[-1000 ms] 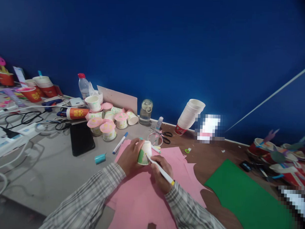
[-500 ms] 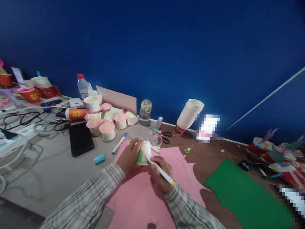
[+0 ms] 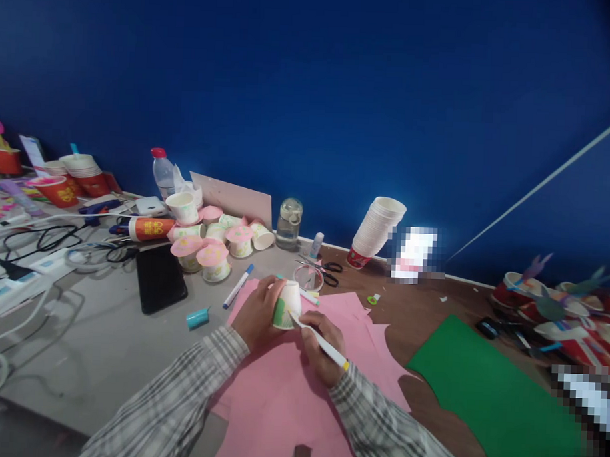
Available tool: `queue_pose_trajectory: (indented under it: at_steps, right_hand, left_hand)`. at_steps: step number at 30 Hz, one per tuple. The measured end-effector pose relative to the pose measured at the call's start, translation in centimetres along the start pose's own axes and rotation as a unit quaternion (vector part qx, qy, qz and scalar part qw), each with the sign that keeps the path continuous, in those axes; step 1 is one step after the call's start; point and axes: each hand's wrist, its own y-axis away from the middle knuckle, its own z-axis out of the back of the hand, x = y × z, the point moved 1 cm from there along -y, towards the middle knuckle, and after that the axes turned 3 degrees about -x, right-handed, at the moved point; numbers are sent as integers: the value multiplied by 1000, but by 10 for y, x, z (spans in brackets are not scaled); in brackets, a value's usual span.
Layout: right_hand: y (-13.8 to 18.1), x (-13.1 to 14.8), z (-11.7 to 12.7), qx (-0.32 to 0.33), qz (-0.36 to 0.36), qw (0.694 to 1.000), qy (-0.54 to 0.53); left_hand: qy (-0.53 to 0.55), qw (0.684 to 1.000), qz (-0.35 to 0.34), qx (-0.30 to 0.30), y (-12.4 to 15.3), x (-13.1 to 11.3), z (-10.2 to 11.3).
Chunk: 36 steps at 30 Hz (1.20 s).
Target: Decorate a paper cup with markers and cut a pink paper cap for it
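Observation:
My left hand is closed around a small white paper cup that bears a green patch and thin yellow-green marks. The cup is turned upside down, its wider rim low. A white marker with a yellow end is pinched in my right hand, its tip touching the cup's side. Both hands are above pink paper sheets. Just behind the cup lie a white marker with a green end and a roll of clear tape. A blue-capped marker rests left of the sheets.
Several pink-topped paper cups cluster at the back left beside a black phone. Scissors, a glass bottle and a leaning cup stack stand or lie behind. Green paper is at right, cables at left.
The view has shifted very slightly. Both hands keep their hold on the cup and the marker, and the marker tip stays at the cup's side.

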Motion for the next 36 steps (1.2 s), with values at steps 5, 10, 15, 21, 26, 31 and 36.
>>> queue_pose_trajectory:
  at_steps: [5,10,15,21,26,31,36]
  right_hand:
    - [0,3,2,-14,2,1000,-6]
    - [1,0,0,-27,-16,1000,-2]
    - [1,-3,-1,-29,-18,999,-1]
    - [2,-4,-2,-31,-31,999,10]
    - [2,-4,-2,-38,-63,997,12]
    - [1,-2,-1,-35,-46,998,16]
    - [1,-2,0,-34,-12,999,13]
  left_hand:
    - [1,1000,8,8,0,0,0]
    - [6,1000,8,12,1,0,0]
    - [1,1000,2,10,1,2,-1]
    - [1,1000,9,9,1,3,-3]
    - [10,1000,6,5,1,4,-3]
    - [4,1000,9,5,1,5,-4]
    - [8,1000,14,13,1,3,-2]
